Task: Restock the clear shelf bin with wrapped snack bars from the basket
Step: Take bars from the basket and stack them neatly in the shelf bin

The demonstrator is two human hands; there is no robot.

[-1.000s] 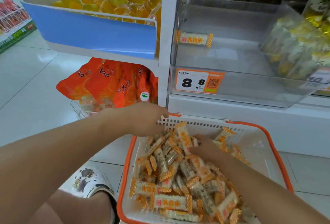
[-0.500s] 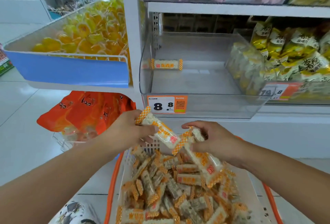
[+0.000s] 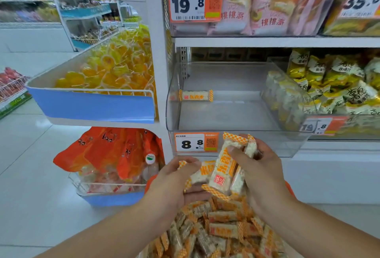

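Observation:
The clear shelf bin (image 3: pixel 236 132) sits at mid-height with one wrapped snack bar (image 3: pixel 195 95) lying at its back left. My right hand (image 3: pixel 265 173) grips several white bars with orange checked ends (image 3: pixel 223 171), held upright just below the bin's front lip. My left hand (image 3: pixel 174 181) holds another bar (image 3: pixel 200 172) beside them. Under both hands the basket, its orange rim (image 3: pixel 149 181) barely showing, is heaped with the same snack bars (image 3: pixel 222 229).
An orange 8.8 price tag (image 3: pixel 195 142) hangs on the bin front. A neighbouring clear bin (image 3: pixel 329 93) of yellow packets stands right. A blue-fronted tray of yellow jellies (image 3: pixel 92 103) juts out left, orange bags (image 3: pixel 115 151) below it.
Both hands have lifted out of the basket with bars and risen toward the bin's front lip. My view has tilted up, showing the shelf above.

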